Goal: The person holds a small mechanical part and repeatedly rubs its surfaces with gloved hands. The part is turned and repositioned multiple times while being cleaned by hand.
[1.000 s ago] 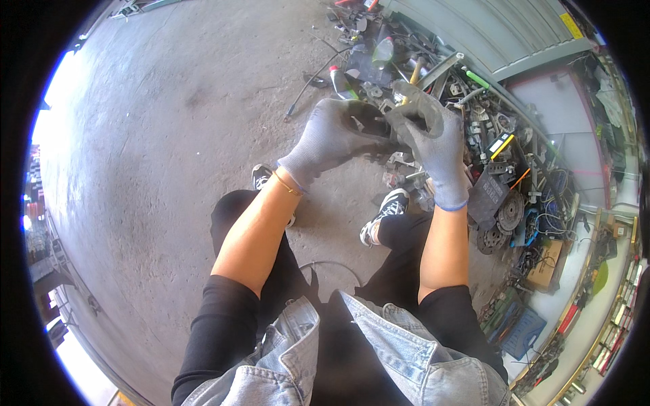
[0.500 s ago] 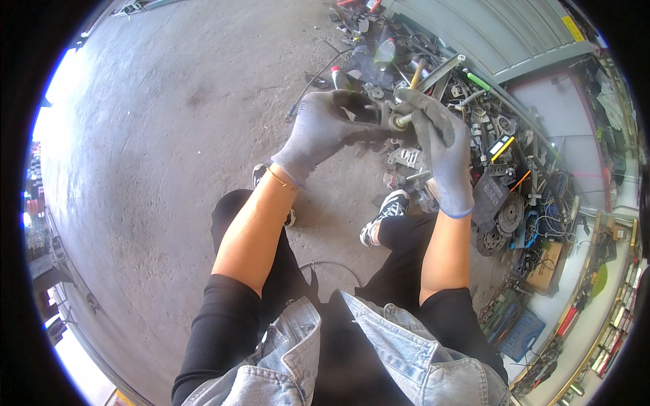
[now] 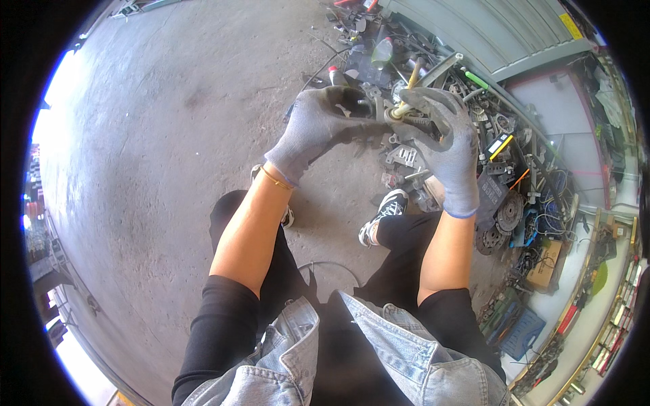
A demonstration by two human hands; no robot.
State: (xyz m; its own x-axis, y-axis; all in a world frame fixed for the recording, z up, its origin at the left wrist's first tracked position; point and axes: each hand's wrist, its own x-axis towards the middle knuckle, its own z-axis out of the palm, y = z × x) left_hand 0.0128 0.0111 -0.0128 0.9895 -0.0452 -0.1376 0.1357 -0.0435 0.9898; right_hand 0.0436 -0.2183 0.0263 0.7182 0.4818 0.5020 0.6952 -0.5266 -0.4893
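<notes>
My left hand point(image 3: 315, 122), in a grey-blue glove with dark palm coating, is closed round a small grey metal part point(image 3: 380, 107). Most of that part hides behind the fingers. At its right end shows a round collar with a short, pale bolt point(image 3: 401, 110) in it. My right hand point(image 3: 447, 135), gloved alike, curves round this end from the right. Its thumb lies below the bolt and its fingertips above, closed on the bolt as far as I can see. Both hands are raised in front of the scrap heap.
A heap of scrap car parts point(image 3: 501, 125) spreads along the right, with a clear bottle point(image 3: 382, 53) and clutch discs point(image 3: 509, 213). Farther right stand a cardboard box point(image 3: 544, 265) and a blue tool case point(image 3: 525, 333). Concrete floor point(image 3: 156, 155) lies to the left.
My right hand has shifted slightly right, its fingers spread wider. My left hand has drifted a little left, and the part has turned so the bolt points more up and right.
</notes>
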